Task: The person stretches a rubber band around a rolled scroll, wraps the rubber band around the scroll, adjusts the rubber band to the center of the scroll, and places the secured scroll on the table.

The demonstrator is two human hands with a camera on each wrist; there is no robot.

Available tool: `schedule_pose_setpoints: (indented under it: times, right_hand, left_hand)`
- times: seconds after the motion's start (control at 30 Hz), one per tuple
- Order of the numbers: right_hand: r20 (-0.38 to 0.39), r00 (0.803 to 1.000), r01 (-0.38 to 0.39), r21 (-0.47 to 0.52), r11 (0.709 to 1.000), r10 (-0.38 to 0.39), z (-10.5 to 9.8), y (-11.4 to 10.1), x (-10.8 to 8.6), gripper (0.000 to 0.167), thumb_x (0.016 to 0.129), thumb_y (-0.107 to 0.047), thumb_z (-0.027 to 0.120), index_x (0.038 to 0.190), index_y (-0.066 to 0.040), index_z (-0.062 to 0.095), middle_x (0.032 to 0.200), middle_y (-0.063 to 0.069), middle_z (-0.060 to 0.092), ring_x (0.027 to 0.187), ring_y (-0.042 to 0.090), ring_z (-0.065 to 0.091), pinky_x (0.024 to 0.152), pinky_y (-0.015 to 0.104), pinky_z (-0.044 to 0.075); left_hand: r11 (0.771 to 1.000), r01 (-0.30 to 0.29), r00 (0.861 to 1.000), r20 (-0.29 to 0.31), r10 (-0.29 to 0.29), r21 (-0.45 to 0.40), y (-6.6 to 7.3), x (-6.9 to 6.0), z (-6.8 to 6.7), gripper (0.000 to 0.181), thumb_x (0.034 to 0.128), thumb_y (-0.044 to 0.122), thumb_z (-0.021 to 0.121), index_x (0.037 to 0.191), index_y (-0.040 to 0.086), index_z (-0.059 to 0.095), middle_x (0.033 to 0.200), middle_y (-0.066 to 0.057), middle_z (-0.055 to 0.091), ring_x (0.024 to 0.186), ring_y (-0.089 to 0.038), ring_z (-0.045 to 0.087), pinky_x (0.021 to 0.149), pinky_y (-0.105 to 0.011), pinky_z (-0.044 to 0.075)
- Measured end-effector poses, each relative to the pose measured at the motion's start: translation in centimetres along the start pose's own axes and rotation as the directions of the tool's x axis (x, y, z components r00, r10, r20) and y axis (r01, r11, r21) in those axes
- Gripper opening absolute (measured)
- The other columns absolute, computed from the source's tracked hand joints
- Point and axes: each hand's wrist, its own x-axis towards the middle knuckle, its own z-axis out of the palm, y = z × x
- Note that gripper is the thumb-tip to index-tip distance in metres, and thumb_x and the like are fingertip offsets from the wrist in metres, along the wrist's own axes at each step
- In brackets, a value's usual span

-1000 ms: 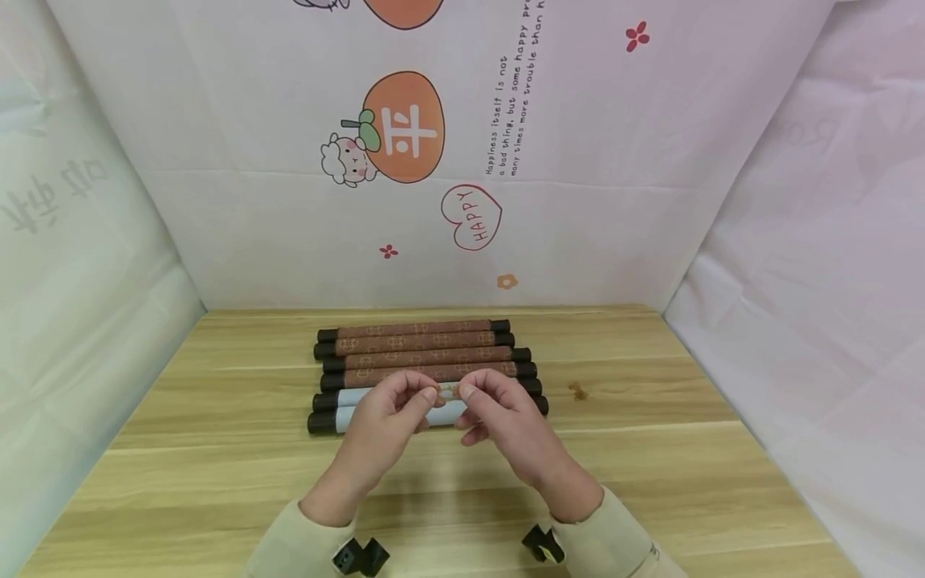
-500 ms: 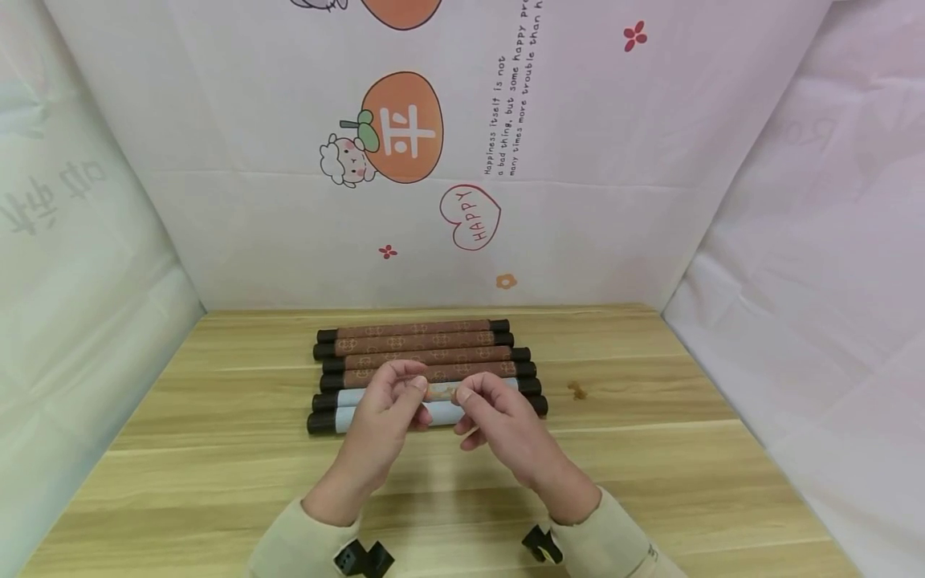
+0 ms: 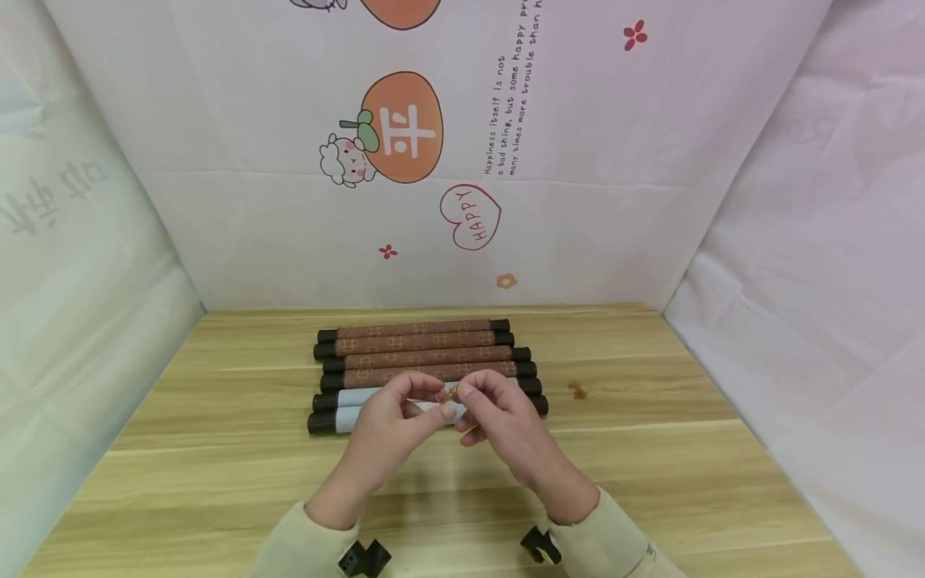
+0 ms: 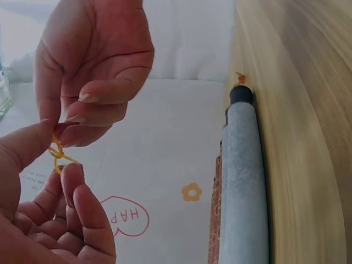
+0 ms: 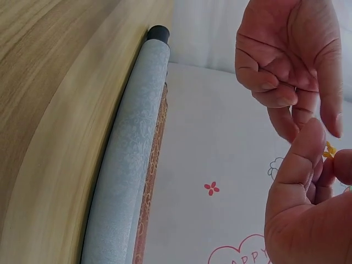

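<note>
- The right hand (image 3: pixel 509 425) grasps the band (image 4: pixel 59 155), pinching it between thumb and index finger; its other fingers curl below.
- The left hand (image 3: pixel 397 425) is at 9 o'clock from the right; its fingers curl in and its thumb stands apart from the index tip. The band's loop meets those fingertips, but whether they hook it or merely touch it, I cannot tell.
- The band, yellow-orange and looped, sits between the two hands, raised above the bench (image 3: pixel 650 482).
- Seen from the head, the hands partly cover two blue scrolls (image 3: pixel 348 417) lying side by side across the bench.
- Toward 12 o'clock, four brown scrolls (image 3: pixel 419 357) with gold patterns lie roughly parallel to the blue ones; all six have black caps (image 3: pixel 321 423).
- At 3 o'clock from the band, past the scroll ends, a small orange cluster (image 3: pixel 577 391) lies on the bench.
- At about 7 and 5 o'clock, pale cuffs (image 3: pixel 610 534) show, with black devices (image 3: pixel 364 558) at the wrists.
- Farther out at 12 o'clock, a white cloth (image 3: pixel 578 233) rises behind the bench, printed with a red HAPPY heart (image 3: pixel 470 217).
</note>
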Motion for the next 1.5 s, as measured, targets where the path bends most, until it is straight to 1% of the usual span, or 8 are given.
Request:
schedule_pose_setpoints:
  times: [0.17, 0.43, 0.57, 0.73, 0.93, 1.17, 1.33, 1.5]
  right_hand:
    - [-0.01, 1.0, 0.003, -0.016, 1.0, -0.003, 0.1, -0.02, -0.03, 0.031, 0.11, -0.03, 0.051, 0.115, -0.001, 0.058, 0.099, 0.009, 0.062, 0.082, 0.02, 0.065, 0.072, 0.034, 0.062]
    - [-0.032, 0.999, -0.019, -0.044, 0.999, 0.018, 0.35, -0.04, -0.1, 0.028, 0.11, -0.028, 0.052, 0.113, -0.001, 0.059, 0.102, 0.009, 0.062, 0.082, 0.021, 0.065, 0.071, 0.033, 0.061]
    - [-0.028, 0.999, -0.028, -0.044, 0.999, 0.027, 0.45, -0.02, -0.12, 0.028, 0.11, -0.029, 0.052, 0.113, -0.002, 0.059, 0.1, 0.009, 0.062, 0.082, 0.021, 0.065, 0.071, 0.032, 0.061]
    - [0.028, 0.999, -0.029, -0.076, 0.997, 0.031, 0.53, 0.05, -0.19, 0.03, 0.11, -0.031, 0.052, 0.113, -0.002, 0.059, 0.099, 0.009, 0.061, 0.084, 0.022, 0.065, 0.073, 0.035, 0.061]
    - [0.079, 0.996, -0.021, -0.137, 0.99, 0.032, 0.7, 0.22, -0.23, 0.032, 0.11, -0.034, 0.053, 0.113, -0.003, 0.058, 0.101, 0.01, 0.061, 0.086, 0.024, 0.067, 0.074, 0.036, 0.062]
    - [-0.05, 0.998, 0.048, -0.038, 0.998, -0.05, 0.76, -0.07, -0.29, 0.027, 0.111, -0.029, 0.05, 0.113, -0.003, 0.056, 0.104, 0.012, 0.062, 0.084, 0.021, 0.067, 0.072, 0.034, 0.062]
    - [-0.047, 0.994, 0.097, 0.049, 0.994, -0.095, 0.86, -0.12, -0.4, 0.024, 0.112, -0.024, 0.045, 0.114, -0.001, 0.052, 0.122, 0.013, 0.057, 0.081, 0.016, 0.064, 0.071, 0.032, 0.061]
    - [-0.066, 0.994, 0.088, 0.067, 0.994, -0.083, 0.96, -0.09, -0.43, 0.024, 0.112, -0.025, 0.045, 0.117, -0.002, 0.053, 0.116, 0.014, 0.058, 0.078, 0.016, 0.062, 0.07, 0.031, 0.06]
  left_hand:
    - [0.99, -0.076, 0.996, -0.033, 0.08, 0.118, -0.32, 0.05, 0.07, 0.011, 0.0976, 0.032, 0.074, 0.105, 0.024, 0.073, 0.107, 0.004, 0.072, 0.079, -0.016, 0.066, 0.069, -0.03, 0.054]
    - [0.999, -0.014, 0.999, -0.044, 0.012, -0.044, -0.14, 0.06, -0.28, 0.007, 0.101, 0.026, 0.07, 0.106, 0.022, 0.073, 0.112, -0.002, 0.07, 0.082, -0.022, 0.07, 0.073, -0.032, 0.059]
    - [0.997, -0.03, 0.998, -0.054, 0.025, -0.077, -0.15, 0.1, -0.21, 0.008, 0.1011, 0.018, 0.069, 0.107, 0.016, 0.073, 0.108, -0.009, 0.071, 0.082, -0.022, 0.071, 0.073, -0.031, 0.06]
    - [0.994, -0.061, 0.994, -0.095, 0.053, -0.086, 0.05, 0.02, -0.08, 0.011, 0.1027, 0.016, 0.065, 0.108, 0.02, 0.073, 0.11, -0.004, 0.071, 0.081, -0.024, 0.072, 0.075, -0.039, 0.062]
    - [0.992, -0.084, 0.989, -0.128, 0.072, -0.09, 0.26, 0.03, 0.08, 0.021, 0.1035, 0.014, 0.059, 0.123, 0.017, 0.065, 0.107, -0.009, 0.065, 0.082, -0.023, 0.07, 0.075, -0.039, 0.062]
    - [1.0, -0.003, 0.996, -0.092, 0.001, -0.02, 0.17, -0.1, 0.07, 0.023, 0.0992, 0.017, 0.064, 0.123, 0.016, 0.063, 0.098, -0.007, 0.069, 0.075, -0.021, 0.067, 0.063, -0.031, 0.054]
    - [1.0, 0.01, 0.999, -0.037, -0.009, 0.03, 0.2, -0.11, 0.01, 0.017, 0.0982, 0.018, 0.063, 0.114, 0.018, 0.07, 0.089, -0.003, 0.07, 0.071, -0.021, 0.065, 0.057, -0.029, 0.049]
    - [0.998, 0.026, 1.0, 0.006, -0.026, -0.063, 0.18, -0.08, -0.13, 0.015, 0.0991, 0.013, 0.06, 0.106, 0.011, 0.073, 0.09, -0.005, 0.069, 0.074, -0.022, 0.063, 0.067, -0.03, 0.053]
